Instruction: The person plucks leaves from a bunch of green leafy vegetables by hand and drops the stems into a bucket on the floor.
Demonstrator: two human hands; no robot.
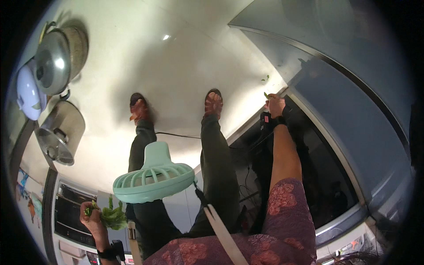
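At the lower left, my left hand (91, 217) is closed around a bunch of leafy greens (113, 215), whose leaves spread to the right of the fist. On the right, my right hand (275, 105) reaches out low by the cabinet's edge, with a small green leaf piece (266, 95) at its fingertips. A few green scraps (265, 78) lie on the pale floor just beyond that hand. A mint-green neck fan (154, 182) hangs in front of my body on a light strap (225, 233). Both wrists carry dark bands with small devices.
Lidded metal pots (53, 63) (64, 129) and a lilac plastic container (29, 91) stand at the left. Grey cabinet panels (344, 89) line the right, beside a dark opening with cables. A black cable (179, 134) crosses the floor between my sandalled feet (213, 104).
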